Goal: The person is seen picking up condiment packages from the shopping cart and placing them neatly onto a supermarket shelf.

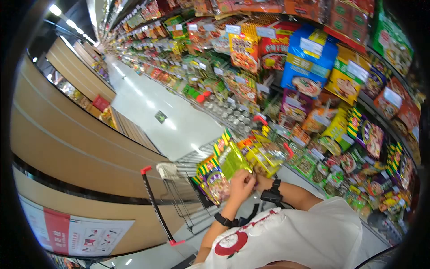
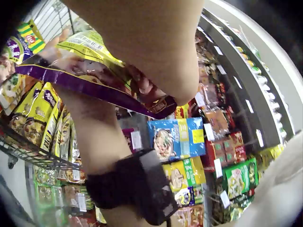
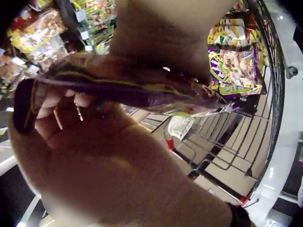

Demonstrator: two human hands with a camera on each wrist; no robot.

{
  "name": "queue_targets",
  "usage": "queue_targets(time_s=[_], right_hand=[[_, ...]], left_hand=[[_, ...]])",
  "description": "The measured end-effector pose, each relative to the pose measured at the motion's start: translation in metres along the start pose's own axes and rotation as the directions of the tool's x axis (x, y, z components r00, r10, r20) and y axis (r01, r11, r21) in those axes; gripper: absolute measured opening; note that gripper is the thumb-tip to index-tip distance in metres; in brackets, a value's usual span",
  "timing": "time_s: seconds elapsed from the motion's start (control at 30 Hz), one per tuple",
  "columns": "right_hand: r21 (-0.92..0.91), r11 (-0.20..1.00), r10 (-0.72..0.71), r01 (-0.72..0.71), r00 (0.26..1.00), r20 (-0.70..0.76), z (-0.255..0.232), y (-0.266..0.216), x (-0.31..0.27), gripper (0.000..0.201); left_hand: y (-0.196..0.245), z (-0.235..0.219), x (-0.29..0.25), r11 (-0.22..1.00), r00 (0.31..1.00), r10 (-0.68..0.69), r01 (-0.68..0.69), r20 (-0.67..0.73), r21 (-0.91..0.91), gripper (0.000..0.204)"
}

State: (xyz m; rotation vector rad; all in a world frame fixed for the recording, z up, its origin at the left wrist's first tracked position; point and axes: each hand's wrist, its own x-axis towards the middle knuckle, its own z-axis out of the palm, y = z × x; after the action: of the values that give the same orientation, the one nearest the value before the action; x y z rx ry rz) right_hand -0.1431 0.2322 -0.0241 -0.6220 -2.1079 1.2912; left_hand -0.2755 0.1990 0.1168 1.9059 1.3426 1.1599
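Note:
In the head view, both hands meet at the lower edge of a packet with a green-yellow back (image 1: pixel 233 162), above a shopping cart (image 1: pixel 192 167). My left hand (image 1: pixel 242 184) curls its fingers on that edge; in the left wrist view its fingers (image 2: pixel 143 85) hold the packet's purple-edged end (image 2: pixel 156 108). My right hand (image 1: pixel 260 181) is beside it, partly hidden. In the left wrist view, it reaches behind the packet, with fingers (image 2: pixel 57 39) round the far side. From the right wrist, the left palm (image 3: pixel 94 151) faces the purple edge (image 3: pixel 142 94).
Several packets lie in the cart, among them a purple one (image 1: pixel 217 184) and a yellow one (image 1: pixel 264 162). Shelves with hanging packets, including a blue one (image 1: pixel 309 60), line the right. An aisle floor (image 1: pixel 156 107) runs ahead; wood-coloured panels (image 1: pixel 85 130) stand left.

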Motion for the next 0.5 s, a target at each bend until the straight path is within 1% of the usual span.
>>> queue_targets(time_s=[0.07,0.13,0.2,0.3,0.4,0.5], right_hand=[[0.005,0.999,0.044,-0.044,0.998,-0.052,0.014,-0.020,-0.032,0.046],[0.039,0.993,0.111,-0.108,0.988,-0.109,0.029,-0.046,-0.064,0.045],[0.076,0.980,0.197,-0.186,0.966,-0.168,0.039,-0.076,-0.099,0.044],[0.153,0.948,0.310,-0.278,0.912,-0.268,0.050,-0.119,-0.144,0.043],[0.218,0.927,0.368,-0.304,0.845,-0.389,0.060,-0.152,-0.176,0.042],[0.272,0.917,0.393,-0.291,0.772,-0.500,0.068,-0.176,-0.205,0.041]], left_hand=[[0.024,0.001,-0.020,0.991,0.991,0.130,-0.129,0.016,-0.014,0.015],[0.044,0.001,-0.045,0.968,0.969,0.247,-0.247,-0.003,-0.041,0.014],[0.062,0.002,-0.070,0.928,0.930,0.367,-0.368,-0.029,-0.058,0.013],[0.100,0.003,-0.102,0.855,0.862,0.503,-0.507,-0.059,-0.113,0.013],[0.134,0.006,-0.119,0.744,0.755,0.653,-0.653,-0.053,-0.139,0.015],[0.161,0.009,-0.133,0.608,0.616,0.788,-0.782,-0.019,-0.140,0.016]])
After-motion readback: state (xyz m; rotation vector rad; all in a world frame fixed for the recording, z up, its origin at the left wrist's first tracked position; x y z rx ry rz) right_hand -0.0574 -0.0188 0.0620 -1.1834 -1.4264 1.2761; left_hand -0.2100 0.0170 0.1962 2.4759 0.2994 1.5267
